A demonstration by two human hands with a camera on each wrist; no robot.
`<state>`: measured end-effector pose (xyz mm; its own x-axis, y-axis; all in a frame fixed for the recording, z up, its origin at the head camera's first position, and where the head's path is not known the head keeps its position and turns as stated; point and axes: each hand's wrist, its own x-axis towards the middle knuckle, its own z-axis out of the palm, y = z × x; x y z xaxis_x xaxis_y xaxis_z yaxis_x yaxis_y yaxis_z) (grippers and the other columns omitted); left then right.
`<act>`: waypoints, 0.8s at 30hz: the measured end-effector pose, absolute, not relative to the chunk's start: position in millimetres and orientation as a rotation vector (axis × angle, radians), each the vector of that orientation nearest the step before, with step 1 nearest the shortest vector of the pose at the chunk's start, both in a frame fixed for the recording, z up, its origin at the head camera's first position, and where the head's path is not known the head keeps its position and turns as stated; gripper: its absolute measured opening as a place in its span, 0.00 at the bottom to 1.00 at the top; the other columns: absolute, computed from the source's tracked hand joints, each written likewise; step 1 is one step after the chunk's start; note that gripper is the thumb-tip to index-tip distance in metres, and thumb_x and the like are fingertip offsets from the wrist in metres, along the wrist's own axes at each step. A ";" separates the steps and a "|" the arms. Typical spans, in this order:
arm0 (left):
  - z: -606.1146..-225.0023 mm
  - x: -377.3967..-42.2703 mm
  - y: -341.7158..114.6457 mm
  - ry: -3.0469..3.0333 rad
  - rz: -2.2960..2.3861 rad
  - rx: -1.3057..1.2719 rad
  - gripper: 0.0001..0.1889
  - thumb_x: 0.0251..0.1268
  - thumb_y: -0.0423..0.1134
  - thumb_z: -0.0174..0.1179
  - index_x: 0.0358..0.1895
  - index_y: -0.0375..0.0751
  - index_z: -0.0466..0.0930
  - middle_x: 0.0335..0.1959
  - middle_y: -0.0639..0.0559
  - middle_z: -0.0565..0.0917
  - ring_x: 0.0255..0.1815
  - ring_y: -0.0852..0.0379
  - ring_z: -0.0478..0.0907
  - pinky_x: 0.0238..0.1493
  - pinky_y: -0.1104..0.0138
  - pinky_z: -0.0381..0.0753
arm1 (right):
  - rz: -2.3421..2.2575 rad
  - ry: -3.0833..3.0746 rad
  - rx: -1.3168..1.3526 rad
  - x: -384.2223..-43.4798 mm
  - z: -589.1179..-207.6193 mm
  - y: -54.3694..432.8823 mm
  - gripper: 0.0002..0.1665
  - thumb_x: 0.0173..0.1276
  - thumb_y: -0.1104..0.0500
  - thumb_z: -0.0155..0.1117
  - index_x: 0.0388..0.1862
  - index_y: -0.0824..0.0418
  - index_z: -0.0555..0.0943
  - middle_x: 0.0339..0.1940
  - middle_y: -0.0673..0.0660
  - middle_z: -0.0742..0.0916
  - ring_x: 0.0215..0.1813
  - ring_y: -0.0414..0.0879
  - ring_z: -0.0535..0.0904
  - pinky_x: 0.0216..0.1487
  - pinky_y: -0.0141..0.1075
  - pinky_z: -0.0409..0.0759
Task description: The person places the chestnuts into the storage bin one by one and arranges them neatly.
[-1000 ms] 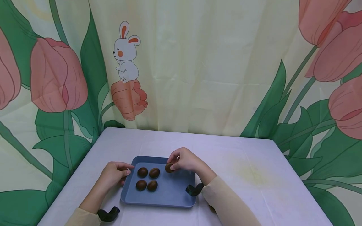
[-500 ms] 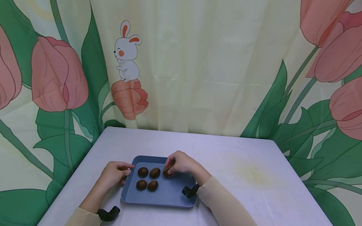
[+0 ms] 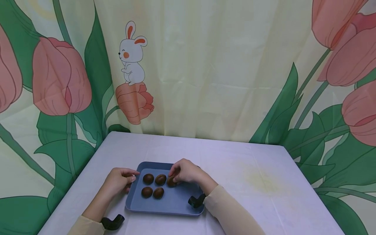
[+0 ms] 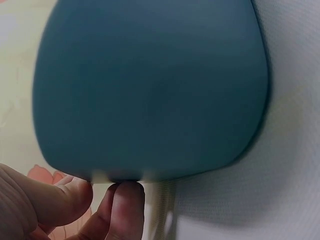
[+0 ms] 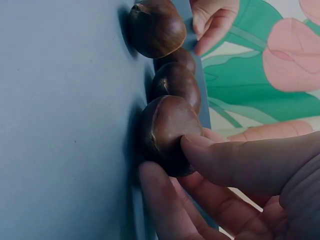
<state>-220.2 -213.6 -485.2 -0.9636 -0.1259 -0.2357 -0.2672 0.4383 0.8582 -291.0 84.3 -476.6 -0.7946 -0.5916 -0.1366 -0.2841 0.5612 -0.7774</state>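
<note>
In the head view a blue-grey tray (image 3: 164, 211) holds several shiny brown chestnuts, among them the back-left chestnut (image 3: 148, 179) and the front chestnuts, left (image 3: 147, 192) and right (image 3: 158, 193). My right hand (image 3: 186, 170) pinches another chestnut (image 5: 172, 130) between thumb and fingers, low over the tray, at the right end of the back row. It lies close beside the back-middle chestnut (image 3: 160, 179). On the tray's left side, my left hand (image 3: 118, 179) touches the wall with thumb and finger. The left wrist view shows those fingertips right at the tray's side (image 4: 155, 100).
A white cloth covers the table (image 3: 235, 163). Behind stands a curtain (image 3: 205, 81) printed with tulips and a rabbit. Black wrist pieces (image 3: 113, 222) sit on both wrists, the right one overlapping the tray's right rim.
My right hand has moved left and down with the chestnut, to beside the back row. A brown thing by my right sleeve has gone out of sight. My left hand has stayed put.
</note>
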 end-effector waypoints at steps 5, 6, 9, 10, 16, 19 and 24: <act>-485.5 -220.2 -213.8 2.545 1.554 -0.357 0.12 0.72 0.27 0.66 0.55 0.36 0.91 0.49 0.41 0.89 0.33 0.53 0.80 0.30 0.63 0.83 | -1.141 2.386 -0.708 -290.6 -475.4 84.5 0.15 0.62 0.76 0.74 0.38 0.57 0.93 0.35 0.52 0.94 0.35 0.41 0.86 0.37 0.34 0.86; -485.5 -220.1 -213.9 2.545 1.554 -0.354 0.12 0.72 0.27 0.66 0.55 0.36 0.91 0.49 0.40 0.89 0.33 0.53 0.80 0.30 0.63 0.83 | -1.146 2.383 -0.708 -290.4 -475.1 84.6 0.16 0.62 0.76 0.73 0.39 0.58 0.93 0.35 0.53 0.94 0.35 0.41 0.86 0.37 0.34 0.86; -485.6 -220.3 -214.0 2.541 1.558 -0.350 0.12 0.73 0.27 0.66 0.55 0.36 0.91 0.49 0.40 0.89 0.33 0.53 0.81 0.30 0.63 0.83 | -1.156 2.377 -0.714 -290.2 -474.4 84.9 0.16 0.62 0.78 0.72 0.40 0.59 0.92 0.35 0.54 0.94 0.35 0.41 0.86 0.37 0.35 0.86; -485.6 -220.4 -214.1 2.540 1.560 -0.351 0.12 0.73 0.27 0.66 0.55 0.36 0.91 0.49 0.40 0.89 0.33 0.54 0.81 0.30 0.63 0.83 | -1.157 2.375 -0.717 -290.0 -474.1 84.9 0.16 0.62 0.78 0.72 0.40 0.59 0.92 0.35 0.54 0.94 0.35 0.41 0.86 0.37 0.35 0.86; -486.8 -220.3 -214.8 2.542 1.566 -0.334 0.13 0.72 0.27 0.66 0.55 0.36 0.91 0.49 0.40 0.90 0.33 0.54 0.81 0.29 0.63 0.83 | -1.127 2.395 -0.728 -289.6 -473.4 85.8 0.16 0.63 0.77 0.72 0.41 0.58 0.92 0.35 0.53 0.94 0.36 0.40 0.86 0.38 0.33 0.85; -487.6 -220.3 -215.1 2.549 1.562 -0.335 0.13 0.72 0.27 0.66 0.55 0.36 0.91 0.49 0.40 0.90 0.34 0.54 0.81 0.29 0.63 0.83 | -1.113 2.403 -0.735 -289.6 -473.5 86.3 0.16 0.63 0.77 0.72 0.41 0.58 0.92 0.36 0.52 0.94 0.37 0.39 0.86 0.39 0.32 0.85; -488.5 -220.7 -215.3 2.557 1.556 -0.336 0.13 0.72 0.27 0.66 0.55 0.37 0.92 0.50 0.40 0.90 0.36 0.53 0.81 0.30 0.63 0.82 | -1.122 2.395 -0.736 -290.9 -472.2 88.5 0.16 0.64 0.76 0.72 0.43 0.58 0.93 0.39 0.52 0.94 0.40 0.40 0.87 0.43 0.34 0.87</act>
